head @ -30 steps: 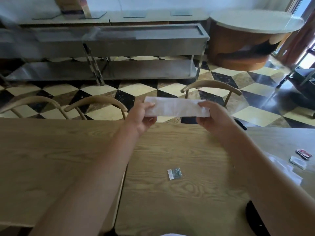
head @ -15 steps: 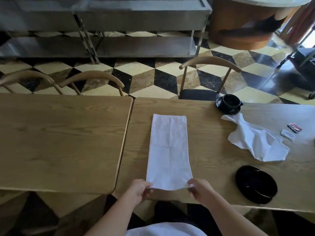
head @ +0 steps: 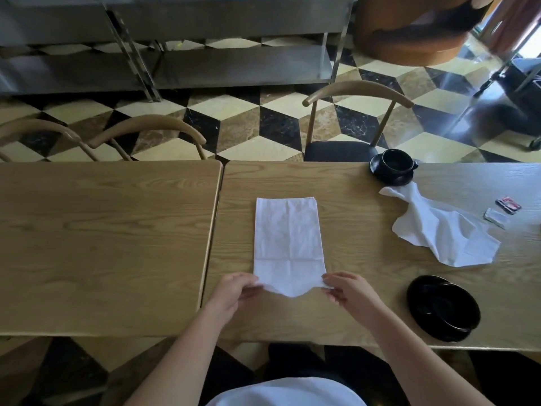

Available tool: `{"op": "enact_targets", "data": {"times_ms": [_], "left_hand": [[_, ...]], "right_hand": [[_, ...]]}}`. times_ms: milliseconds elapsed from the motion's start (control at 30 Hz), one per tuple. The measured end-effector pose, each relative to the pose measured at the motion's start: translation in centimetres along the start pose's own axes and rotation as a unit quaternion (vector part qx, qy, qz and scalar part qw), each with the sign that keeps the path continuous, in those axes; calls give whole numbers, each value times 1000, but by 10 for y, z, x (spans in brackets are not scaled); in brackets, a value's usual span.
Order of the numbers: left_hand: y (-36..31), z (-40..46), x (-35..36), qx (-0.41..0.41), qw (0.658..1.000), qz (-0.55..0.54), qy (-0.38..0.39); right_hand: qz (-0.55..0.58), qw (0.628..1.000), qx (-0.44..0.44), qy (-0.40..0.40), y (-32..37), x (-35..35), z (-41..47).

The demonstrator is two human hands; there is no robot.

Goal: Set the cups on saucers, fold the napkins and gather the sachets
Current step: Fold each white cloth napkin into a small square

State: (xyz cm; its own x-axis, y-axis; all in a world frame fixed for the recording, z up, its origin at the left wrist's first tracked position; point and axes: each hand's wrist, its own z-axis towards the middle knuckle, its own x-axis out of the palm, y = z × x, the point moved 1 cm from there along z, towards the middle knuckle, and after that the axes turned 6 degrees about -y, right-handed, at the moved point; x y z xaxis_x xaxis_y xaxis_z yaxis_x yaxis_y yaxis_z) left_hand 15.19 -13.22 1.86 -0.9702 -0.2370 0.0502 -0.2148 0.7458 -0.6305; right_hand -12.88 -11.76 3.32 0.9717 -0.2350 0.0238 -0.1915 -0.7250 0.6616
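Observation:
A white napkin [head: 288, 241], folded into a long strip, lies flat on the right wooden table [head: 351, 303]. My left hand [head: 237, 291] pinches its near left corner and my right hand [head: 344, 290] pinches its near right corner; the near edge is lifted and sags to a point between them. A second white napkin [head: 448, 232] lies crumpled to the right. A black cup [head: 395, 162] sits on a black saucer at the far edge. An empty black saucer [head: 443, 307] rests near the front right. Two sachets [head: 502, 210] lie at the far right.
A second wooden table [head: 102, 244] adjoins on the left with a narrow gap between. Wooden chairs [head: 355, 121] stand on the far side. Steel shelving [head: 175, 39] and a round counter are beyond, on a checkered floor.
One second ago I held the folded napkin up in the air. It now lies on the table, and my hands have lifted its near corners slightly since half a second ago.

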Motion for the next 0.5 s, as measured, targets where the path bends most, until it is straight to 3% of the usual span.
{"op": "enact_targets", "data": {"times_ms": [167,300,400,500], "left_hand": [[-59,18,10,10,998,-49,49],[-95,43,18,61,996,54,28],[-117,76,26,98,982,164,3],[-131,110,34,105,974,199,-17]], "right_hand": [[120,992,9,44,60,8,19],[-42,997,-53,-19,95,10,37],[-155,981,-93,-68,116,15,66],[-223,965,-112,-85,130,25,100]]}}
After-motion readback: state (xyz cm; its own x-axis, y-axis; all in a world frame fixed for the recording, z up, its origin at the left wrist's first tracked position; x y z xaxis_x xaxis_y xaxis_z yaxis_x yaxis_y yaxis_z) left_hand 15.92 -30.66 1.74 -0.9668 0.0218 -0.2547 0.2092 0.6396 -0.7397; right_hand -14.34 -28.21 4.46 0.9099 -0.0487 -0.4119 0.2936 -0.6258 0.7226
